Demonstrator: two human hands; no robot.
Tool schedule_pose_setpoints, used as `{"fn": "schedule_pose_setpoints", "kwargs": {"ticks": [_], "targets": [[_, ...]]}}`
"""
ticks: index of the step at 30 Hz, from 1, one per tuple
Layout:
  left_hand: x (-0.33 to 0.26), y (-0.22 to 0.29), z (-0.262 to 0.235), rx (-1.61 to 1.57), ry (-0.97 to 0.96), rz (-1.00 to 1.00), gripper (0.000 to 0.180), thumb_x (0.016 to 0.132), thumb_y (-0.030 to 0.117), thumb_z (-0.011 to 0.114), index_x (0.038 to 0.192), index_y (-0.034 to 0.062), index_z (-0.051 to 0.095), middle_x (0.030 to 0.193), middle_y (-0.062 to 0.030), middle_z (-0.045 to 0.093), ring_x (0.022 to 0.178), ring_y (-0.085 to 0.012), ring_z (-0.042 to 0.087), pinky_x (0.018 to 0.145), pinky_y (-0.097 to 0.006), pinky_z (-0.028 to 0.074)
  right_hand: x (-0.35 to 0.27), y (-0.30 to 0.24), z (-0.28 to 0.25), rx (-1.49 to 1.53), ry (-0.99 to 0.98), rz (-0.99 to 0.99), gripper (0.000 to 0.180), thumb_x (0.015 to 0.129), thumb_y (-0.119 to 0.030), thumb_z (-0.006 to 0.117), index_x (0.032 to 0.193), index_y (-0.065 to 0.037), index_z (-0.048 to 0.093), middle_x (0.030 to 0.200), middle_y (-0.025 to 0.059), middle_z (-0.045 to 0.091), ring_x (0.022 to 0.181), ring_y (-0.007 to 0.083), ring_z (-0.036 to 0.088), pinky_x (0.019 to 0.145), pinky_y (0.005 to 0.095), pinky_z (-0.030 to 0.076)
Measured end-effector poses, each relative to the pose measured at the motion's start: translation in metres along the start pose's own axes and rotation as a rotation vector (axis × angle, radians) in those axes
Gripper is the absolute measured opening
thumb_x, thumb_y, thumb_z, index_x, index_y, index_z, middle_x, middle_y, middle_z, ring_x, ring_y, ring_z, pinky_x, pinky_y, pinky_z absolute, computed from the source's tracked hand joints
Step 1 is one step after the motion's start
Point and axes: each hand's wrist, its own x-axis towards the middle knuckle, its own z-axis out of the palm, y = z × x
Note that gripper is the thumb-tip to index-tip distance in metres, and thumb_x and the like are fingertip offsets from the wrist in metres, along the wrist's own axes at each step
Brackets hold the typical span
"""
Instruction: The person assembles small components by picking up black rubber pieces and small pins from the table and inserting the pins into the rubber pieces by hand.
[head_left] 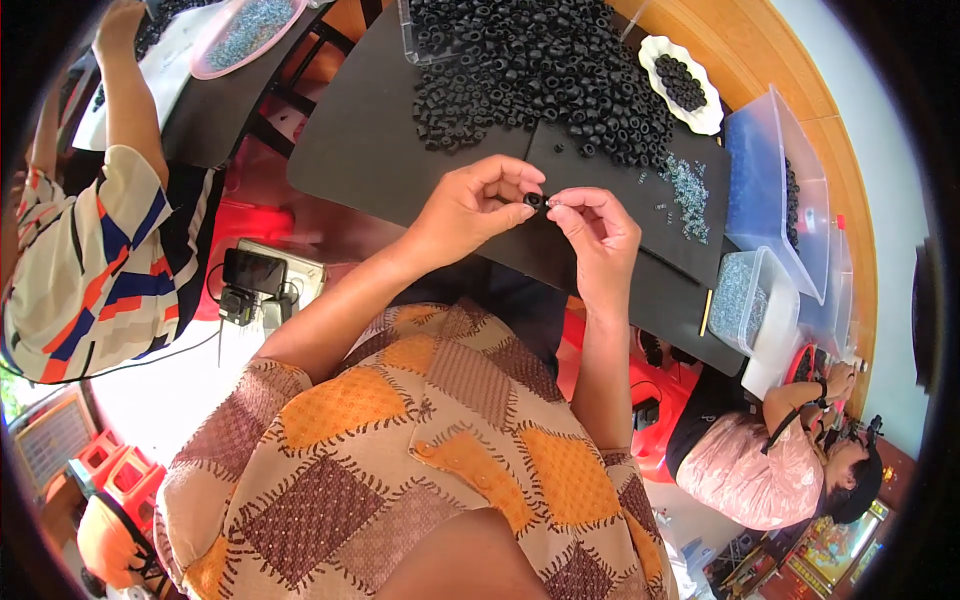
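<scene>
Between the thumb and fingers of my left hand (475, 208) is a small black ring-shaped part (534, 200) with a hole in it. My right hand (603, 238) is closed in a pinch right beside that part; what its fingertips hold is too small to make out. Both hands are over the near edge of the dark table (350, 130). Beyond them spreads a large heap of similar black parts (560, 80). Small clear bluish pieces (690, 200) lie scattered on a dark board to the right of the heap.
A white scalloped dish (655, 50) of black parts stands at the far right. Along the right side are a clear bin (775, 190) and a clear tub (735, 300) of bluish pieces. Other people sit at left (110, 270) and right (745, 465). A phone (255, 271) lies at left.
</scene>
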Motion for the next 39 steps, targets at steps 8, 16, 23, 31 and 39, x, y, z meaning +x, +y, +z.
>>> {"fn": "schedule_pose_setpoints", "kwargs": {"ticks": [8,16,23,31,39], "targets": [[-0.002,0.010,0.010,0.252,0.097,0.067,0.039,0.083,-0.004,0.068,0.119,0.0034,0.055,0.100,-0.0088,0.067,0.089,-0.0123,0.064,0.078,-0.026,0.054,0.000,-0.016,0.010,-0.568,0.003,-0.378,0.013,0.080,0.005,0.070,0.091,-0.002,0.068,0.084,0.0078,0.068,0.073,0.0168,0.065,0.065,0.0270,0.051],[-0.005,0.010,0.007,0.299,0.090,0.094,0.040,0.084,-0.007,0.067,0.120,0.0025,0.054,0.100,-0.0065,0.066,0.089,-0.0095,0.063,0.077,-0.023,0.053,-0.004,-0.010,0.018,-0.720,0.060,-0.482,0.014,0.078,0.003,0.072,0.090,-0.003,0.067,0.084,0.0084,0.068,0.072,0.0235,0.065,0.065,0.0305,0.052],[-0.006,0.006,0.005,0.240,0.124,0.105,0.032,0.083,-0.004,0.068,0.113,0.0023,0.058,0.096,-0.0087,0.068,0.085,-0.0116,0.065,0.076,-0.025,0.055,-0.005,-0.009,0.021,-0.670,0.027,-0.393,0.011,0.080,0.002,0.072,0.091,-0.002,0.070,0.088,0.0086,0.069,0.075,0.0190,0.066,0.068,0.0271,0.052],[-0.005,0.013,0.003,0.188,0.096,0.035,0.032,0.085,-0.005,0.067,0.116,0.0009,0.058,0.101,-0.0053,0.064,0.092,-0.0086,0.062,0.080,-0.023,0.052,0.003,-0.016,0.010,-0.504,0.041,-0.219,0.021,0.081,0.004,0.069,0.100,-0.003,0.070,0.097,0.0087,0.067,0.080,0.0165,0.066,0.071,0.0272,0.052],[-0.007,0.021,-0.022,-0.022,0.082,-0.095,0.020,0.092,0.003,0.062,0.112,-0.0008,0.063,0.099,-0.0051,0.066,0.089,-0.0106,0.065,0.083,-0.024,0.052,0.032,-0.006,-0.014,-0.705,0.120,-0.273,0.022,0.080,0.005,0.069,0.100,-0.003,0.070,0.094,0.0088,0.067,0.076,0.0161,0.065,0.068,0.0263,0.052]]}}
